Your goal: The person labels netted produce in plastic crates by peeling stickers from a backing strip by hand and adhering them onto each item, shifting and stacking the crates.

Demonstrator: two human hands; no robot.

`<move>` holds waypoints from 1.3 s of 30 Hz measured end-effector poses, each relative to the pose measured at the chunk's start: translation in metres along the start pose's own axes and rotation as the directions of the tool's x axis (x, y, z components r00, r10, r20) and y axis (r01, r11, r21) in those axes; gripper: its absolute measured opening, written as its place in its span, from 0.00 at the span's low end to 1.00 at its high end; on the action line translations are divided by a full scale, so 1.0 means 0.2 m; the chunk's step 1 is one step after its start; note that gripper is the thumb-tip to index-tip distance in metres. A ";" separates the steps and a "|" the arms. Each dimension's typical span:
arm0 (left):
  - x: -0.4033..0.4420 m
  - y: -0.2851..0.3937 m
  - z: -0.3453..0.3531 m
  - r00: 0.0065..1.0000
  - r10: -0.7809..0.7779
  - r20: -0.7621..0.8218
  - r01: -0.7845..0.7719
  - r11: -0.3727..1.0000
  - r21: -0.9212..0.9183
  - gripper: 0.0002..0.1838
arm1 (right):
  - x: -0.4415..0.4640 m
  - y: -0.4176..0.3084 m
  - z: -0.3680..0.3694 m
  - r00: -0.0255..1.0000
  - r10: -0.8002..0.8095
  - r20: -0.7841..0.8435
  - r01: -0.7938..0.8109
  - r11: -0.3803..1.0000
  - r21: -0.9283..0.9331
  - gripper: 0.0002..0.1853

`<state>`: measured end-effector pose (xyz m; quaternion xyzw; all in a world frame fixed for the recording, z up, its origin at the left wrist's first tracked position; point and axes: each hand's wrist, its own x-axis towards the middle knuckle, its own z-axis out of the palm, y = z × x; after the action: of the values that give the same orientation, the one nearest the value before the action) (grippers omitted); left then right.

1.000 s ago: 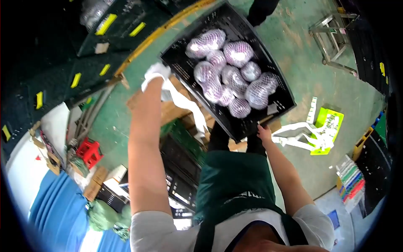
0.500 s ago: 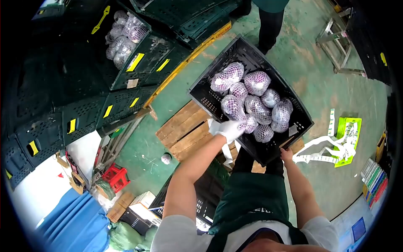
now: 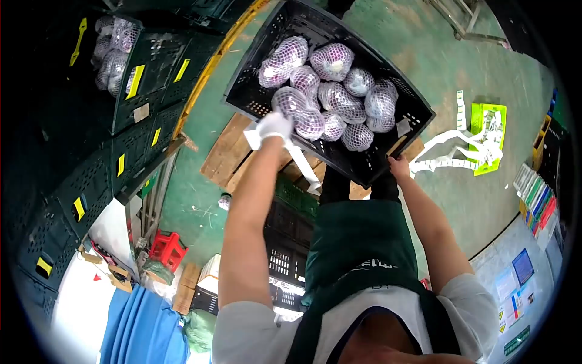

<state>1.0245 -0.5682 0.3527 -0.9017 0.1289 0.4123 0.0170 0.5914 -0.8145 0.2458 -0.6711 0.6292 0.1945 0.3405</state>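
Here we see the crate [image 3: 315, 27] before the apron [image 3: 364, 242], with netted bundles [image 3: 342, 102] lying inside it. Our right hand [image 3: 398, 166] grasps the crate's near corner, fingers bent about the rim. Our gloved left hand [image 3: 274, 127] is beside the leftmost bundles; blur prevents us telling whether its fingers grip. A white strip [image 3: 304, 167] trails near it, over the pallet [image 3: 227, 145].

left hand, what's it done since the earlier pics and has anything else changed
The left hand went from beside the left corner of the black crate in to the netted bundles, then back leftward along the near rim; it's blurred, so any hold taken or let go is unclear. Unchanged: the right hand stays on the crate's near corner; the bundles keep their arrangement.
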 end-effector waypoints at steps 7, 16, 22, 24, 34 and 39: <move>0.01 -0.63 -0.44 0.957 -0.280 -0.081 0.286 0.956 0.071 0.18 | -0.15 -0.28 -0.13 0.982 0.156 0.103 -0.159 0.987 0.021 0.28; 0.39 -0.56 -0.66 0.980 -0.092 -0.178 0.112 0.989 0.101 0.23 | -0.15 -0.28 -0.08 0.995 0.095 -0.042 -0.094 0.995 0.036 0.22; 0.67 -0.28 -0.60 0.993 0.016 -0.114 -0.009 0.998 0.061 0.31 | -0.10 -0.27 -0.06 0.988 0.095 -0.123 -0.091 0.995 0.040 0.22; 0.64 -0.14 -0.64 0.991 0.047 -0.124 -0.046 0.999 0.010 0.29 | -0.15 -0.36 -0.09 0.989 0.093 -0.112 -0.084 0.993 0.082 0.22; 0.74 -0.14 -0.56 0.982 -0.068 -0.175 0.097 0.981 0.166 0.26 | -0.03 -0.34 -0.10 0.944 0.179 0.278 -0.328 0.401 0.855 0.12; 0.21 -0.44 -0.39 0.997 -0.025 -0.077 0.023 0.999 -0.026 0.26 | 0.02 -0.47 -0.68 0.967 0.097 0.234 -0.243 0.619 0.747 0.15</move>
<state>1.1303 -0.5024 0.3662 -0.9186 0.1134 0.3784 0.0058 0.6611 -0.9158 0.3575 -0.3797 0.6810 -0.0043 0.6262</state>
